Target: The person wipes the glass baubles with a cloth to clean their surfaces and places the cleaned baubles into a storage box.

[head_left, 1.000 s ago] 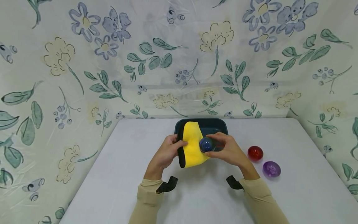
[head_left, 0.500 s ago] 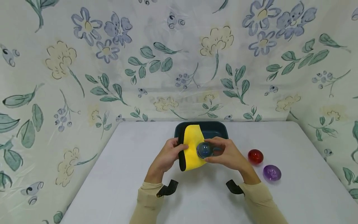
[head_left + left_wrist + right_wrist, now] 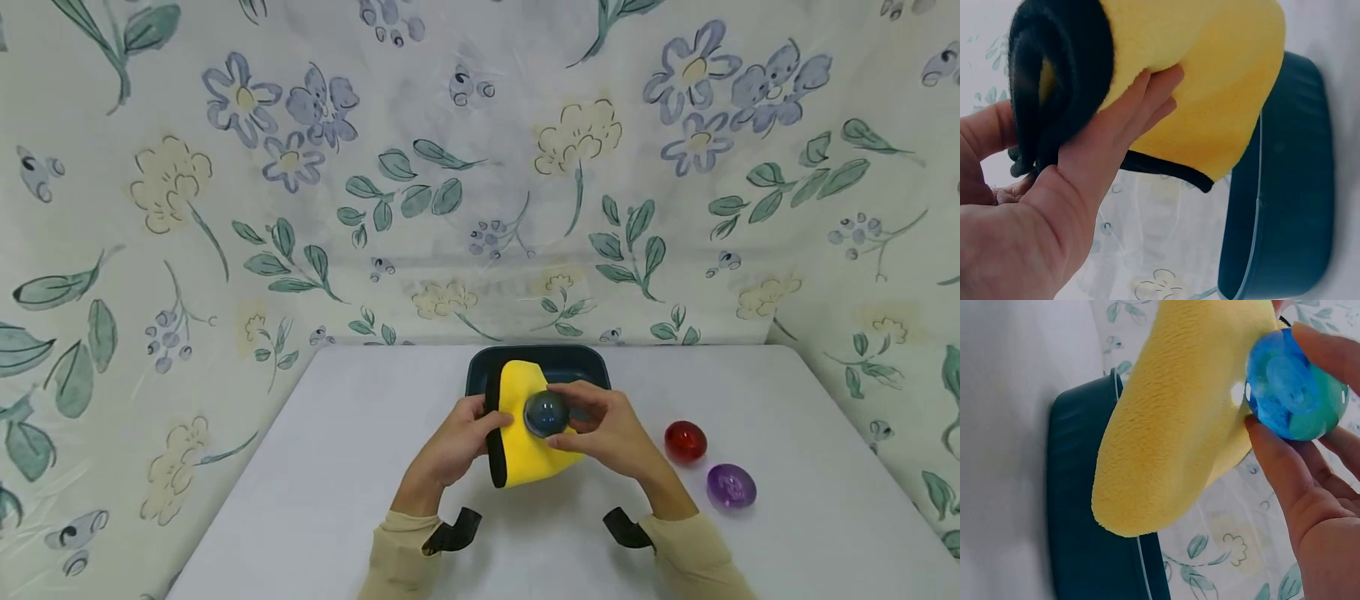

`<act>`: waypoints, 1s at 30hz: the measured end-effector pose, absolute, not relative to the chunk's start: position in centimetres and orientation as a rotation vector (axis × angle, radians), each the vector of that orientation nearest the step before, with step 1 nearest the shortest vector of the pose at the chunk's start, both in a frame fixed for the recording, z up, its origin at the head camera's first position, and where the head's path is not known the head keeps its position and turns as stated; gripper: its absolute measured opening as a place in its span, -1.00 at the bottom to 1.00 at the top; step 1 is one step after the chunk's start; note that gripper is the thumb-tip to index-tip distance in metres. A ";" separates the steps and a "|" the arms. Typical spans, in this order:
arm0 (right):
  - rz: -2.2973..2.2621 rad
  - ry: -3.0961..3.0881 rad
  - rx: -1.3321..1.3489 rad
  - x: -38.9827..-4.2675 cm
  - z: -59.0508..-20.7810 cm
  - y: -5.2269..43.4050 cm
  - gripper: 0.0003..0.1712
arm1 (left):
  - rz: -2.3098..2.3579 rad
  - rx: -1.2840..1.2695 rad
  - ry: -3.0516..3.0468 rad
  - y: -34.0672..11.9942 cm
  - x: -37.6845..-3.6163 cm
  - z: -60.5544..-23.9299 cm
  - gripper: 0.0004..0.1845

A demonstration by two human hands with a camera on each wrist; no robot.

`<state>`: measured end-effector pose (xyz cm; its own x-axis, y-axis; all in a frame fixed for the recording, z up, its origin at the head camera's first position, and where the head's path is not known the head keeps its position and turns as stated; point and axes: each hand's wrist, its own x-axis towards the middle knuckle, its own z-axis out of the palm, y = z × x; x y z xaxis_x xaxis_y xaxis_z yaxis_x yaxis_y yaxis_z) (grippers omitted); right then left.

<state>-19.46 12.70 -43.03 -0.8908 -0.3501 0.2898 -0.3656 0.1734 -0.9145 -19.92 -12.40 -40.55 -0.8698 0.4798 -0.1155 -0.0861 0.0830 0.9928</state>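
My left hand [image 3: 463, 437] grips a folded yellow cloth [image 3: 517, 462] by its black-edged side, thumb in front and fingers behind, as the left wrist view shows. Between the thumb and fingers of my right hand [image 3: 606, 425] is a clear blue-green ball [image 3: 546, 414], held against the face of the cloth. In the right wrist view the same ball [image 3: 1297, 387] looks glassy, blue on one side and green on the other. Both hands are above the table, in front of a dark teal tub [image 3: 577, 357] that the cloth and right hand partly cover.
To the right of my right hand, a red ball [image 3: 686, 442] and a purple ball [image 3: 731, 487] lie on the white table [image 3: 337, 483]. A flower-patterned curtain [image 3: 480, 192] hangs behind the table and along both sides.
The ball has shifted slightly left over the cloth, and the cloth's lower right part now spreads behind the right fingers. The head view has tilted up, so everything sits lower in it.
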 end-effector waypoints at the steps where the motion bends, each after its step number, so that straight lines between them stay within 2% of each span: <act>1: 1.870 -2.390 0.726 -19.4 -43.1 12.7 -0.30 | 1.836 0.389 1.955 -12.4 -19.8 -40.6 -0.53; 14: 1.880 -2.388 0.657 -19.0 -43.7 12.7 -0.29 | 1.825 0.365 1.945 -12.8 -18.9 -40.5 -0.52; 22: 1.881 -2.465 0.518 -19.2 -43.5 12.3 -0.27 | 1.839 0.362 1.949 -13.1 -18.9 -40.3 -0.51; 30: 1.852 -2.500 0.526 -19.3 -43.1 12.6 -0.28 | 1.853 0.386 1.966 -13.0 -19.1 -39.8 -0.51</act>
